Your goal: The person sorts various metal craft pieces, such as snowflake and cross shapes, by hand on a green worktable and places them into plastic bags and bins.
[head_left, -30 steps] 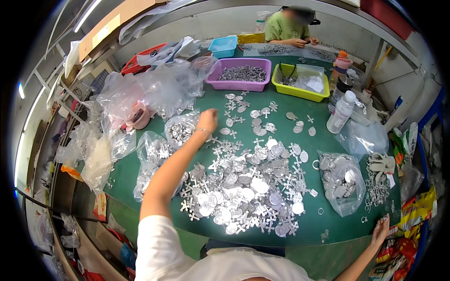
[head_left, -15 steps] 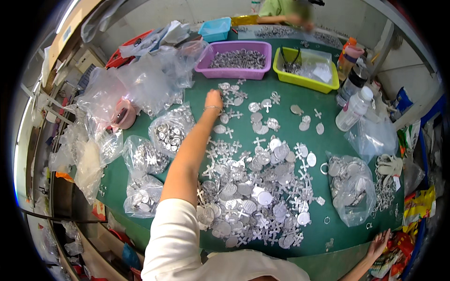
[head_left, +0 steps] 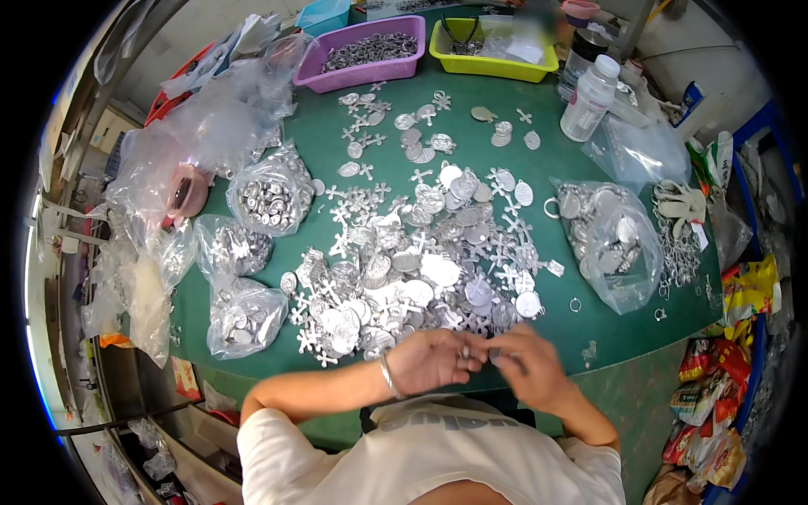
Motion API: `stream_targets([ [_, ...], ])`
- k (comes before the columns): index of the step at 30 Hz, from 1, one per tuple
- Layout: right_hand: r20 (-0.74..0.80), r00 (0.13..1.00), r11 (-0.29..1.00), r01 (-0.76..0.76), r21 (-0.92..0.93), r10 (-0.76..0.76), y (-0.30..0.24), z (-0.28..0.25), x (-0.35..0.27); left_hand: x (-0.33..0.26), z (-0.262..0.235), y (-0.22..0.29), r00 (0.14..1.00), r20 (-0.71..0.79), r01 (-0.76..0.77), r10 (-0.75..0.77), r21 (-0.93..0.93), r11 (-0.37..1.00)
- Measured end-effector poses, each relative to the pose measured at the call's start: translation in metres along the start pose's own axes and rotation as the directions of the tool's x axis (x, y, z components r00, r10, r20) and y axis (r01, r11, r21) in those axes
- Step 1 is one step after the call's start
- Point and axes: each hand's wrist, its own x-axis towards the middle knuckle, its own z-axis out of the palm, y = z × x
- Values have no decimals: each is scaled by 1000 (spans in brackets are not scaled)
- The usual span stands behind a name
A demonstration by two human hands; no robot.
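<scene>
Both hands meet over the table's front edge, at the near side of a big pile of silver medals and cross pendants (head_left: 404,268). My left hand (head_left: 427,362), with a bracelet at its wrist, is turned palm up. Its fingers are curled, and small silvery bits show among them, too small to name. Against those fingertips, my right hand (head_left: 534,370) is closed in a pinch. Something small and grey shows at its fingers, blurred. Beyond the pile lie small groups of medals and crosses (head_left: 364,118) on the green tabletop (head_left: 581,278).
Bags of metal parts (head_left: 273,198) and loose plastic bags (head_left: 185,126) line the left. A purple basin (head_left: 362,55) of metal pieces and a yellow-green basin (head_left: 492,63) stand behind. On the right are a white bottle (head_left: 589,99), a bag of medals (head_left: 610,244) and chains (head_left: 677,244).
My left hand has come back from the far medal groups to the front edge. My right hand has moved in from the right edge to meet it. The view has shifted.
</scene>
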Motion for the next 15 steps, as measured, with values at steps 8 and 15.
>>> stream_targets([
  [8,162,941,951,307,-30,-298,5,48,-8,-11,-30,-57,958,-145,-259,247,-72,963],
  [15,335,897,784,423,-454,-290,37,64,11,-43,-65,-70,116,100,-99,988,991,-88],
])
